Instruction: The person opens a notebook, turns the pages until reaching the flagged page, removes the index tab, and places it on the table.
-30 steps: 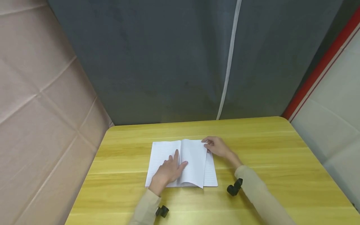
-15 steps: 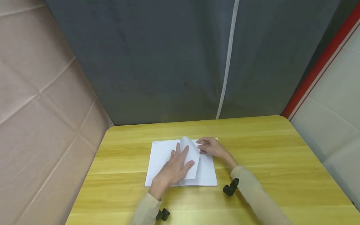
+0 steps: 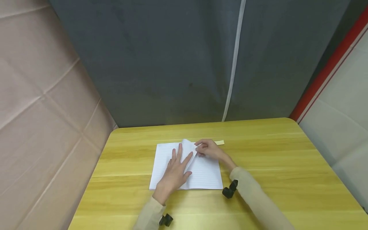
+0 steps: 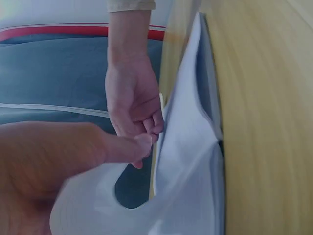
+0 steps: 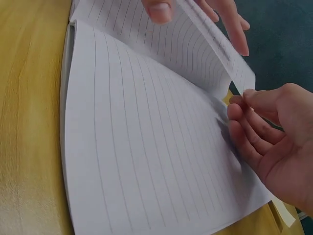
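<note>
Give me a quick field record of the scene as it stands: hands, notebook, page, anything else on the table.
left hand: flat on the notebook's left side, fingers straight, thumb against the lifted page
right hand: pinches the page's far corner
notebook: open, lined, flat on the table
page: lifted, curling over toward the left
strip: pale, lying just beyond the notebook
table: yellow wood grain

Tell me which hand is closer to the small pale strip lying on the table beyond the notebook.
Right. The right hand pinches a lifted page just beside the pale strip, while the left hand lies flat on the notebook near its spine, farther from the strip.
</note>
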